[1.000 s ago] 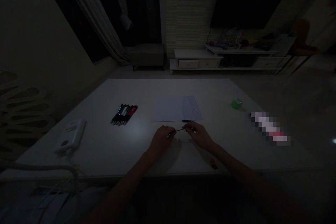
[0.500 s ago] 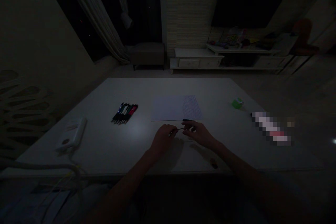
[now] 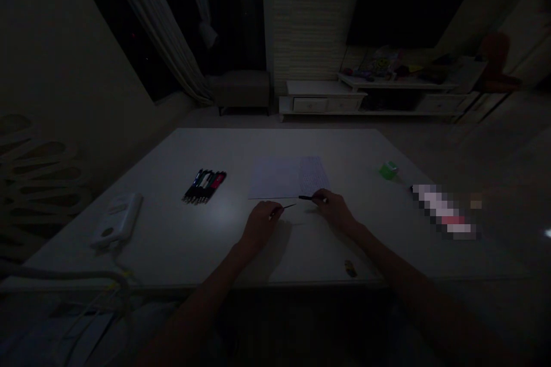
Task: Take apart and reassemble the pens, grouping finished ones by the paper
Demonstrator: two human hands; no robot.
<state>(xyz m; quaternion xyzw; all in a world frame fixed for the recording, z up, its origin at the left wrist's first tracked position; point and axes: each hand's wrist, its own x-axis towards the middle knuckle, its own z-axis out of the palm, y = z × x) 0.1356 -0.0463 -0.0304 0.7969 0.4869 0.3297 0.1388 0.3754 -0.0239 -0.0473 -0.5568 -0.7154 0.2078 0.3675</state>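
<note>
At the near side of the white counter (image 3: 193, 252), the fingers (image 3: 275, 210) of the left hand (image 3: 260, 226) are closed narrowly on a slim dark rod (image 3: 289, 207), which points up and to the right. The fingers (image 3: 321, 197) of the right hand (image 3: 334, 210) are closed on a short dark pen (image 3: 307, 198), its tip pointing left towards the rod. The rod and the pen are just apart, and the two hands are separated by a small gap. Both hands hover low over the counter, though the dim light hides exactly how each grip sits.

The pen lies just at the lower edge of a sheet of paper (image 3: 275, 179), whose right part is covered in close handwriting. To the left of the sheet lies a tight row of pens (image 3: 204, 186) with dark, green and red barrels. Farther left sits a white plastic device (image 3: 118, 221) with a cable running off the counter. To the right are a small green object (image 3: 388, 170) and a pixelated, blurred object (image 3: 443, 211). A small yellowish item (image 3: 350, 268) lies near the counter's front edge. Beyond the counter stand a low white drawer cabinet (image 3: 322, 104) and a padded stool (image 3: 239, 89).
</note>
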